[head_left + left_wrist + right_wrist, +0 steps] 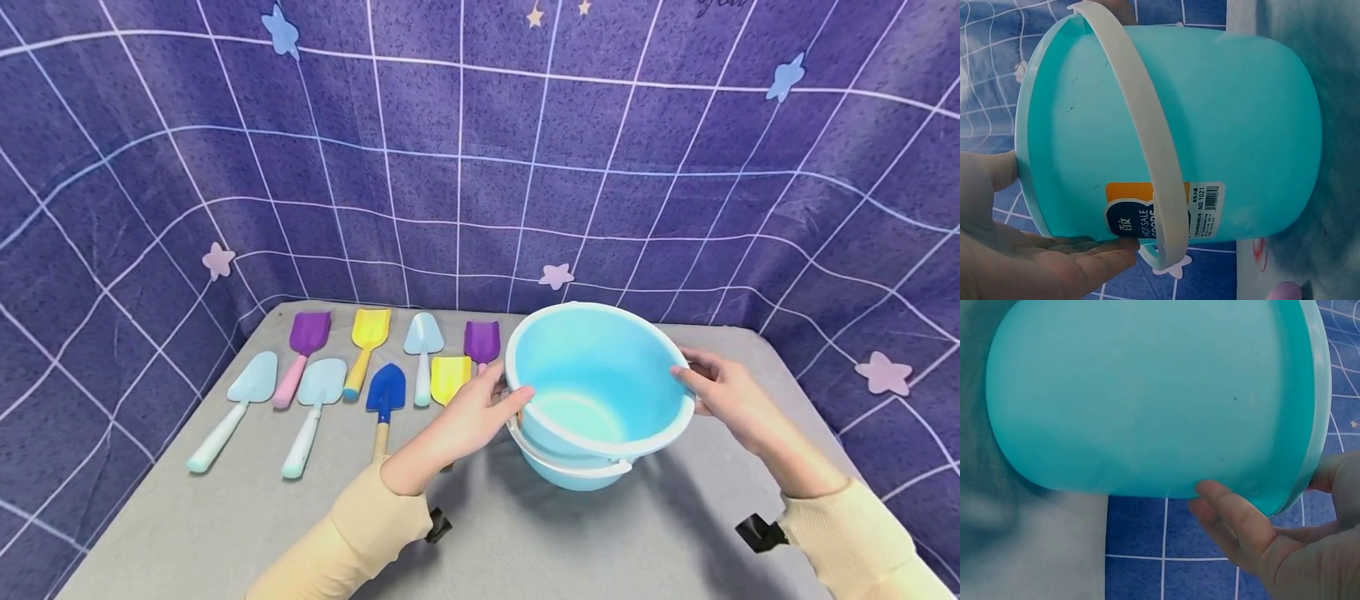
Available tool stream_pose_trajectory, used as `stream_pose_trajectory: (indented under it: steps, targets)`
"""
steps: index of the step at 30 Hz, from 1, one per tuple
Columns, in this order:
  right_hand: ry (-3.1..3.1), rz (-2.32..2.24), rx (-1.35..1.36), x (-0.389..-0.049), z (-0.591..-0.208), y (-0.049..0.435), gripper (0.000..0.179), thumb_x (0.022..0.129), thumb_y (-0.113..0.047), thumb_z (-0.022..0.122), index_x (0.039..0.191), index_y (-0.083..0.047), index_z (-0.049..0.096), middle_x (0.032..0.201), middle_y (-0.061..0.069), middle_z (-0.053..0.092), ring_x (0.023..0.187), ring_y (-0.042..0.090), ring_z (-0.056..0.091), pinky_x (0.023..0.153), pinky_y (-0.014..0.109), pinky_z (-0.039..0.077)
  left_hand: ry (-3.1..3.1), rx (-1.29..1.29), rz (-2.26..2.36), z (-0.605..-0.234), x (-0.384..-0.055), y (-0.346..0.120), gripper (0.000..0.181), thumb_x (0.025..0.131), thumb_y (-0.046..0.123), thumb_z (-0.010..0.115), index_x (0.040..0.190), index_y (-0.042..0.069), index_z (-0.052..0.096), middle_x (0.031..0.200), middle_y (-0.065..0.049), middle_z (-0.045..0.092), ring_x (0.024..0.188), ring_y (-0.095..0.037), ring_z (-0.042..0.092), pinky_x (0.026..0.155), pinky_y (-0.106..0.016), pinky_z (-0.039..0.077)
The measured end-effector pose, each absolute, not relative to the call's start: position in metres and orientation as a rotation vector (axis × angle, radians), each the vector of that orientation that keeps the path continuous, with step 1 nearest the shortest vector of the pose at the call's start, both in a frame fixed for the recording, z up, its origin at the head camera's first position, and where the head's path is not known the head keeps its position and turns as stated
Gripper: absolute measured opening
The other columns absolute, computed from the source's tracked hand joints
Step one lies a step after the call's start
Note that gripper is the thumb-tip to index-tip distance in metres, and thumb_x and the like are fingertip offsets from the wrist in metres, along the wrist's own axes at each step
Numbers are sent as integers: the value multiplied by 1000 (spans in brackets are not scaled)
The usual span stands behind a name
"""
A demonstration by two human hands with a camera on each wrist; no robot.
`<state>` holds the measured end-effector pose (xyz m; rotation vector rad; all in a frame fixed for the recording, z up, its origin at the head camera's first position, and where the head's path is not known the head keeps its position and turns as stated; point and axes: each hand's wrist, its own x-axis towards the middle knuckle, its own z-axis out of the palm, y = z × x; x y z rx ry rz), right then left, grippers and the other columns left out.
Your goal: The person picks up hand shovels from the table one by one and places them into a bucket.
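Both hands hold a light blue plastic bucket (600,383), its mouth tipped toward the head camera and nothing showing inside. On one side the left hand (480,408) grips the rim, thumb over the edge and fingers along the outer wall. Opposite it, the right hand (727,396) pinches the rim the same way; its fingers (1235,515) lie against the outside in the right wrist view. A white handle (1150,128) hangs down across the bucket's wall. Beside the left fingers, the left wrist view shows a printed label (1207,206).
Several toy shovels lie left of the bucket on the grey table (172,533), among them a blue one (386,387), a yellow one (371,329) and a purple one (310,332). Another yellow shovel (450,377) is partly behind the left hand. A purple-blue curtain (420,192) surrounds the table.
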<state>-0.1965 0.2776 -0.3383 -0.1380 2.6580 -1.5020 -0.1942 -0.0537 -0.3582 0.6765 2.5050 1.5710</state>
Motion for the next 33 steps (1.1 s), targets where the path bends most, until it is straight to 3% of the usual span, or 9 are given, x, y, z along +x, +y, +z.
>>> stream_pose_trajectory:
  steps: [6,13,19,26,30,33]
  targets:
    - [2678,-1388,-158,-208,-329,277,58,99,-26,47,138,14,31,124,33,51,82,0,61,72,27,55,2512,674,1574,-361,-195,-55,66,94,38,55,147,9,29,146,-10,41,132,-23,41,107,-42,32]
    - [2771,-1104,-194,-232,-310,274,52,97,-25,52,131,13,43,115,31,59,86,18,65,68,34,56,2535,633,1570,-361,-194,-53,65,94,38,56,146,9,32,146,-9,41,138,-25,31,113,-44,20]
    - [2817,-897,-212,-259,-295,273,51,92,-30,59,123,10,54,108,24,64,78,15,64,66,34,56,2518,609,1579,-359,-192,-53,64,94,38,55,145,6,32,143,-13,44,132,-25,42,105,-42,36]
    - [2764,-769,-277,-282,-285,266,44,90,-28,62,120,5,59,87,10,68,69,14,64,63,32,55,2498,619,1596,-361,-193,-54,64,94,38,55,146,6,32,144,-13,43,133,-25,41,105,-41,35]
    - [2788,-662,-343,-287,-283,261,39,89,-25,64,114,5,63,95,14,71,63,14,62,59,31,54,2488,614,1598,-361,-193,-54,65,94,38,55,146,7,32,144,-13,43,133,-25,41,105,-42,35]
    - [2797,-581,-384,-289,-281,258,34,88,-24,65,109,3,67,89,12,71,59,13,60,58,31,53,2487,608,1595,-362,-193,-54,65,94,38,55,146,7,32,144,-12,43,133,-26,41,105,-42,35]
